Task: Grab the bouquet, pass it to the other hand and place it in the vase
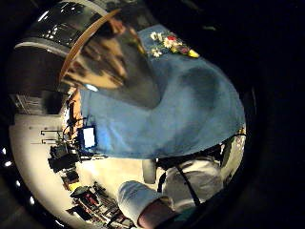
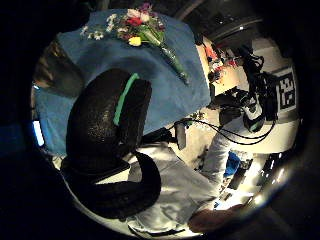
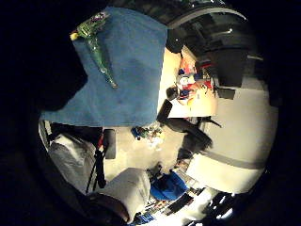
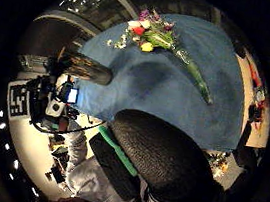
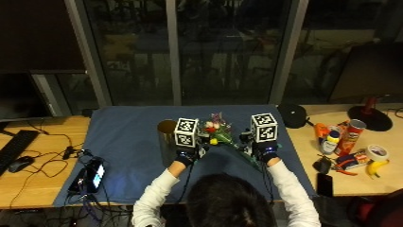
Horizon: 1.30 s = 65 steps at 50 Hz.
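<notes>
The bouquet (image 5: 217,130) of red, yellow, white and purple flowers lies on the blue cloth (image 5: 126,142), its green wrapped stems pointing toward my right hand (image 5: 266,152). A brownish metallic vase (image 5: 165,135) stands upright just left of the flowers, partly hidden behind my left hand (image 5: 186,155). Both hands hover over the cloth near the front, holding nothing, fingers loosely curved. The left palm views show the vase (image 1: 114,57) close by and the bouquet (image 2: 145,27) farther off. The right thumb side view shows the bouquet (image 4: 159,39) beyond my right hand (image 4: 162,160).
A phone (image 5: 94,174) with cables lies at the cloth's left edge. A black round object (image 5: 291,115) sits at the cloth's far right corner. Cans, bottles, tape (image 5: 378,152) and a banana (image 5: 376,168) crowd the wooden table on the right. A mouse (image 5: 19,163) lies far left.
</notes>
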### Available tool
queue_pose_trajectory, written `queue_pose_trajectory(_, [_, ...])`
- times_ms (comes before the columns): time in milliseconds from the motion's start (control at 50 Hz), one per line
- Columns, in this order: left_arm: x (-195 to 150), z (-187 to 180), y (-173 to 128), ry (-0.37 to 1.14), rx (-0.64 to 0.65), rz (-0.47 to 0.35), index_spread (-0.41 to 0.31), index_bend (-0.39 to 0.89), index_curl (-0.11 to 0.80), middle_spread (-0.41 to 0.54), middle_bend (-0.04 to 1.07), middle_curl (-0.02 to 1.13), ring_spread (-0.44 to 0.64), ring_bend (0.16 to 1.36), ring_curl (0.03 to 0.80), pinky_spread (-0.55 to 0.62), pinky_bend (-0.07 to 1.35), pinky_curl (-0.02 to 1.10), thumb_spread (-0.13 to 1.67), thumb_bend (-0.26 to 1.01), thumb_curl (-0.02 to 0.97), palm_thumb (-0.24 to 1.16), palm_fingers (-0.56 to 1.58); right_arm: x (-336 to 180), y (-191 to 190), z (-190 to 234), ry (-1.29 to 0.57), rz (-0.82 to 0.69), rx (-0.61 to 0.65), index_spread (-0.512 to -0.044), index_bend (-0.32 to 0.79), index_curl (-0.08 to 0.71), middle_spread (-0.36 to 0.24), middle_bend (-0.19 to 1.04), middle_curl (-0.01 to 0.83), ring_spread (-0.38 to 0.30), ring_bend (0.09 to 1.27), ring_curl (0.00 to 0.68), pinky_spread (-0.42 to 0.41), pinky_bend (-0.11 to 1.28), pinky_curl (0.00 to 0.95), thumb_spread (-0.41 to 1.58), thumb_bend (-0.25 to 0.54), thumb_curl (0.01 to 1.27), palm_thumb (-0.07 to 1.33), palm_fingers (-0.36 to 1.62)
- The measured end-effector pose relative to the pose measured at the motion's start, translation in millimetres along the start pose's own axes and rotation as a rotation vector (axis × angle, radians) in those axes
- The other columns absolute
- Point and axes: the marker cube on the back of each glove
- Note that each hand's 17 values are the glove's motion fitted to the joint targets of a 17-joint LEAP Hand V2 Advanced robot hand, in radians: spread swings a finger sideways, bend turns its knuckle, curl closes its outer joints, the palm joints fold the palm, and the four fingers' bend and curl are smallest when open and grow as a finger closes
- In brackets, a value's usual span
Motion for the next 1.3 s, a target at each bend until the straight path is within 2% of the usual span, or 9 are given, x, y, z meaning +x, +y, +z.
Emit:
queue_pose_trajectory(160, [11,2,1,-0.002,-0.015,0.008,-0.059,0.24,0.181,0.043,0.26,0.2,0.11,0.41,0.184,0.17,0.25,0.17,0.86,0.11,0.084,0.2,0.63,-5,4,-3,-0.015,-0.037,0.008,-0.299,0.13,0.09,-0.002,0.2,0.109,0.111,0.31,0.102,0.159,0.44,0.173,0.77,0.066,0.08,0.17,0.15])
queue_pose_trajectory(380, [4,-1,8,0.012,-0.022,0.019,-0.071,0.2,0.268,0.052,0.21,0.27,0.13,0.38,0.221,0.21,0.21,0.22,1.12,0.07,0.145,0.2,0.63,-6,0,-8,-0.064,-0.043,0.028,-0.345,0.04,0.105,0.014,0.27,0.204,0.139,0.48,0.179,0.19,0.46,0.226,1.0,0.014,0.13,0.19,0.3])
queue_pose_trajectory(400, [3,-2,8,0.016,-0.021,0.02,-0.071,0.19,0.274,0.052,0.2,0.27,0.13,0.38,0.223,0.21,0.2,0.23,1.13,0.07,0.149,0.2,0.63,-6,-1,-10,-0.07,-0.037,0.027,-0.351,0.1,0.117,0.01,0.25,0.199,0.146,0.42,0.154,0.193,0.44,0.221,1.01,0.009,0.13,0.19,0.19])
queue_pose_trajectory(440, [-1,-3,7,0.024,-0.018,0.018,-0.072,0.19,0.284,0.053,0.19,0.28,0.13,0.37,0.228,0.22,0.2,0.24,1.15,0.06,0.157,0.21,0.63,-6,-2,-13,-0.079,-0.024,0.022,-0.325,-0.02,0.076,0.017,0.31,0.232,0.105,0.59,0.218,0.158,0.54,0.252,1.03,0.0,0.14,0.19,0.45])
queue_pose_trajectory(520, [-7,-5,7,0.048,-0.014,0.018,-0.073,0.18,0.304,0.054,0.19,0.29,0.14,0.37,0.239,0.22,0.19,0.25,1.18,0.05,0.171,0.21,0.63,-6,-5,-18,-0.071,0.003,0.006,-0.317,0.03,0.064,0.018,0.32,0.26,0.089,0.62,0.248,0.147,0.55,0.269,1.05,-0.013,0.16,0.19,0.36])
queue_pose_trajectory(540, [-8,-6,7,0.057,-0.011,0.019,-0.073,0.19,0.309,0.054,0.19,0.3,0.14,0.36,0.239,0.24,0.17,0.24,1.18,0.04,0.175,0.21,0.62,-6,-6,-20,-0.062,0.013,0.003,-0.287,-0.02,0.061,0.008,0.35,0.281,0.038,0.7,0.299,0.108,0.63,0.32,1.07,-0.006,0.16,0.21,0.51])
queue_pose_trajectory(899, [-15,-22,25,0.117,0.102,0.023,-0.018,0.11,0.313,0.167,0.15,0.28,0.2,0.48,0.301,0.3,0.3,0.31,1.17,-0.02,0.21,0.16,0.39,23,-56,-36,-0.066,0.205,-0.032,-0.195,0.03,0.032,-0.011,0.35,0.351,-0.072,0.78,0.362,0.033,0.78,0.372,1.1,-0.012,0.23,0.3,0.53])
queue_pose_trajectory(1119, [-21,-20,31,0.112,0.16,-0.005,0.041,0.02,0.22,0.229,0.19,0.29,0.24,0.6,0.336,0.32,0.44,0.36,1.13,-0.03,0.225,0.11,0.22,43,-114,38,-0.19,0.349,-0.144,-0.176,0.0,0.018,0.006,0.31,0.369,-0.083,0.81,0.381,0.018,0.84,0.387,1.07,-0.03,0.26,0.31,0.48])
queue_pose_trajectory(1299, [-23,-19,37,0.12,0.151,0.009,0.075,0.02,0.14,0.279,0.23,0.32,0.28,0.69,0.351,0.37,0.53,0.38,1.07,-0.03,0.234,0.06,0.1,41,-110,97,-0.243,0.451,-0.157,-0.163,0.01,-0.003,0.034,0.3,0.381,-0.078,0.84,0.39,0.002,0.9,0.394,1.04,-0.029,0.27,0.29,0.43])
